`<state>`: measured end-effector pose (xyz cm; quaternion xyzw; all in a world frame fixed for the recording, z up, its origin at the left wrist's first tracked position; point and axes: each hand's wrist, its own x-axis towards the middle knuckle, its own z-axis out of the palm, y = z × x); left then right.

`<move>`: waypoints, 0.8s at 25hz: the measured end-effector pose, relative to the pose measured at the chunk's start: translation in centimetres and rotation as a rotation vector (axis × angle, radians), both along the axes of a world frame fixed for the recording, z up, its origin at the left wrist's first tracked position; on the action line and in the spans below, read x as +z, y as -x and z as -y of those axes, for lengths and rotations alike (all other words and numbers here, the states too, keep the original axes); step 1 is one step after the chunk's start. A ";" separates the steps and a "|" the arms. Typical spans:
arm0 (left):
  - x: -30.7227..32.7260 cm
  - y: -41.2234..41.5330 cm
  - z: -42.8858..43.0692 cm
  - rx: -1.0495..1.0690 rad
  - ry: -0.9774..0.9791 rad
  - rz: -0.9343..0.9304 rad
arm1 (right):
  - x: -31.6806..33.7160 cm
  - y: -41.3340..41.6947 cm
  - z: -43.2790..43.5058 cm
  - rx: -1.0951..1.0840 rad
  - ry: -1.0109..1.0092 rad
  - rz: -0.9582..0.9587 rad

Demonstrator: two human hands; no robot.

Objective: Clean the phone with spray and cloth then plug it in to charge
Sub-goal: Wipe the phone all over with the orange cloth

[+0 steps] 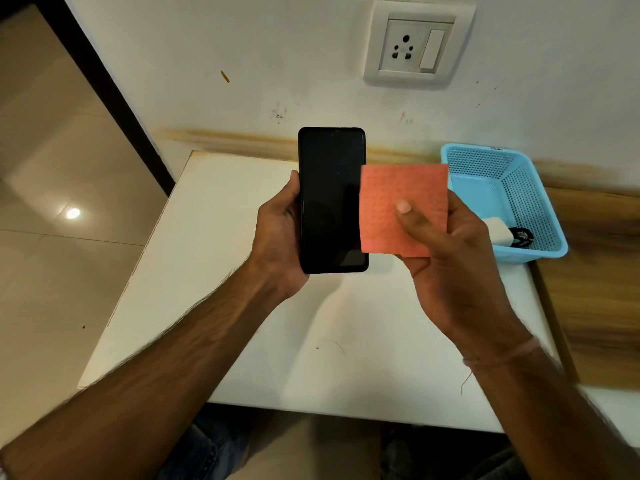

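Glossy tiled floor [52,265] far left, lamp glare on it. Dark trim strip [104,84] edges scuffed white wall [242,46]. White worktop [214,244] butts against wall. Left hand [277,233] above worktop, grip wrapped round black phone [330,199], screen dark. Orange cloth [384,195] just beside phone's right edge, pinched in grip of right hand [457,268], thumb on top. Wall socket [415,43] above. Blue mesh basket [533,199] on worktop's right rear, white charger [496,230] inside. Wood-grain panel [595,278] far right.
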<state>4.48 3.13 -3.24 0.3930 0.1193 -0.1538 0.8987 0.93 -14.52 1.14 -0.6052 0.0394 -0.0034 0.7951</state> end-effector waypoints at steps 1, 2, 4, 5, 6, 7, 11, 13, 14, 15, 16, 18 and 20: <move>0.0 0.0 0.0 0.000 0.007 0.004 | 0.0 -0.1 0.0 -0.022 -0.001 -0.022; -0.1 0.0 0.0 0.001 0.020 0.010 | -0.1 -0.3 0.2 -0.059 -0.004 -0.040; -0.2 0.0 0.0 0.002 0.059 0.014 | -0.5 -0.6 0.3 -0.115 -0.041 -0.039; -0.2 0.0 -0.1 0.004 0.073 0.010 | -0.5 -0.5 0.2 -0.153 -0.027 -0.009; -0.2 0.0 -0.1 0.005 0.084 0.008 | -0.5 -0.5 0.1 -0.219 0.057 0.054; -0.2 0.0 -0.2 0.002 0.093 0.007 | -0.6 -0.5 0.0 -0.308 0.226 0.162; 0.0 0.2 -0.1 -0.034 0.115 -0.016 | -1.3 -0.6 -1.4 -0.343 0.973 0.714; 0.1 0.3 0.0 -0.064 0.137 -0.021 | -2.0 -0.2 -2.9 -0.192 1.082 0.724; 0.2 0.3 0.0 -0.083 0.163 -0.023 | -2.3 0.3 -3.7 -0.127 1.133 0.698; 0.4 0.3 -0.1 -0.108 0.193 -0.030 | -2.6 0.9 -4.5 -0.068 1.198 0.676; 0.5 0.3 -0.2 -0.139 0.216 -0.038 | -3.0 1.7 -5.1 -0.001 1.275 0.682; 0.9 0.5 -0.3 -0.213 0.232 -0.040 | -3.8 3.3 -5.0 0.150 1.417 0.784; 1.0 0.6 -0.3 -0.212 0.252 -0.016 | -3.6 4.6 -3.1 0.296 1.495 0.822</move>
